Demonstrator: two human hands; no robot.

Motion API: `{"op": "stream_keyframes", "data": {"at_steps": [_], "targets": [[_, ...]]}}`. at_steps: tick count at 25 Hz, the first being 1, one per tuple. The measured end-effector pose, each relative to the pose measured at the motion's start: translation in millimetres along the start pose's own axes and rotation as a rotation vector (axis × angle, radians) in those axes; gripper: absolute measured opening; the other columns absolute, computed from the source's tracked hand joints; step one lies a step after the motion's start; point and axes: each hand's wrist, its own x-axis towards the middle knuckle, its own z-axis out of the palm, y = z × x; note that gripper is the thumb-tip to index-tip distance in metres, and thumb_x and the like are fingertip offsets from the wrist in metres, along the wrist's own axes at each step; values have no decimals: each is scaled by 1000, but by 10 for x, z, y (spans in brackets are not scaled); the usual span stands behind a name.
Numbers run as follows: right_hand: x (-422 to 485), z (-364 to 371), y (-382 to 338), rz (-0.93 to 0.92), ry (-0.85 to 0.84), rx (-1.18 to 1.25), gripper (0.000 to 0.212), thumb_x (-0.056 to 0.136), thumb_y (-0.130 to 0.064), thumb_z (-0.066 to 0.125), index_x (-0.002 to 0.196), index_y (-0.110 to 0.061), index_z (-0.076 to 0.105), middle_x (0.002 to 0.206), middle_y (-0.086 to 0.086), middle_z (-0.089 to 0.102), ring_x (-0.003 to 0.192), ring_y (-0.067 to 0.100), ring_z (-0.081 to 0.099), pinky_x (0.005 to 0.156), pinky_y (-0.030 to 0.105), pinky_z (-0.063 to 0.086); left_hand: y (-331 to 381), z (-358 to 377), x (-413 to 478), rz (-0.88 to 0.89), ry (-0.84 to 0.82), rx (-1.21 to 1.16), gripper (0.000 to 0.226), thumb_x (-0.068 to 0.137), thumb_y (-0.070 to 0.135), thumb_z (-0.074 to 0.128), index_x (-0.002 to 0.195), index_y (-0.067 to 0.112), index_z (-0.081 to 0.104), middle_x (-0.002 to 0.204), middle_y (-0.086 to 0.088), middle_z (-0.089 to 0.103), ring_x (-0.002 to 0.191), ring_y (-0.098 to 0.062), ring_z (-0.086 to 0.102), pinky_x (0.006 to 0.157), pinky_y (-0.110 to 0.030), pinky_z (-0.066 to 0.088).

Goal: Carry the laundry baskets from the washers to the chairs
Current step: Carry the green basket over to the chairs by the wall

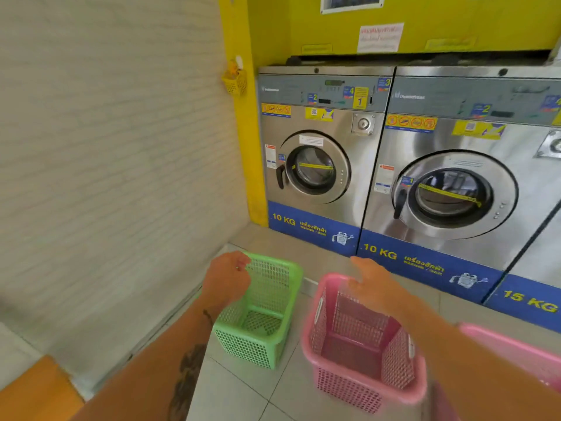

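Note:
A green mesh laundry basket [267,317] stands on the tiled floor in front of the left 10 KG washer [318,165]. My left hand [227,276] is at its far left rim corner, fingers curled around the rim. To its right, an empty pink mesh basket [364,369] stands on the floor. My right hand [375,282] hovers over its far rim with fingers spread, holding nothing. A second pink basket [516,350] shows at the right edge, partly hidden behind my right forearm.
A second 10 KG washer [449,192] and a 15 KG one [534,299] continue the row to the right. A pale wall [106,162] closes the left side. A small yellow basket [235,82] hangs on the yellow pillar. An orange surface [33,390] shows bottom left.

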Motion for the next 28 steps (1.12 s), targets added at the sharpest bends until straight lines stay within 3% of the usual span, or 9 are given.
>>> {"op": "stream_keyframes", "data": {"at_steps": [3,6,9,12,14,19,24,26,28], "targets": [[396,343,-311,23,-94,25,54,95,-22,48,144,-3,36,152,16,37,137,27,39,108,30,29,-312,-163,435,-10,-22,43,37,83,6,48,106,23,70,117,-1,67,103,-23,64,93,-39,53],[835,665,-434,36,-140,11,53,95,-23,46,143,-2,39,158,15,26,144,25,29,115,30,22,-596,-153,867,-14,-65,98,39,82,7,47,108,24,70,120,-1,67,106,-23,64,96,-41,52],[1313,999,-469,79,-174,18,37,91,-21,48,122,-2,54,152,19,37,139,29,37,112,35,31,-928,15,1279,-30,-107,183,46,79,9,43,114,25,68,124,0,65,107,-22,63,94,-39,53],[1726,1369,-448,135,-172,17,51,87,-18,50,137,-9,42,141,15,46,128,32,47,101,38,41,-1303,223,1665,-26,-158,414,48,81,15,43,123,26,63,127,2,61,114,-22,59,95,-38,50],[1952,1627,-422,160,-211,-29,51,85,-16,51,134,-9,39,135,13,46,122,32,50,90,37,44,-1582,348,1902,-35,-177,510,46,83,23,45,127,24,60,123,2,60,113,-23,58,90,-37,49],[2496,2252,-292,303,-270,-78,60,86,-14,53,142,-10,31,145,14,33,130,35,40,102,45,42,-2244,664,2530,24,-262,718,60,81,36,47,138,21,47,135,-3,54,118,-28,53,94,-43,44],[3111,3370,203,336,-197,-149,64,84,-15,55,141,-8,29,146,16,31,140,32,26,116,48,29,-3393,1523,3375,164,-384,783,77,77,41,49,149,23,30,156,-7,30,140,-29,30,110,-47,31],[3215,3894,418,391,-192,-176,76,85,-14,53,150,-8,14,157,20,15,148,34,10,121,49,18,-3900,1881,3603,219,-428,835,86,76,42,52,153,24,20,163,-10,11,148,-30,14,116,-49,22],[3245,4351,582,430,-155,-171,82,87,-11,50,153,-8,0,161,20,-3,149,35,-1,119,49,16,-4361,2159,3732,273,-457,890,97,75,41,58,156,21,9,164,-10,-8,150,-30,-3,119,-51,14]]}}
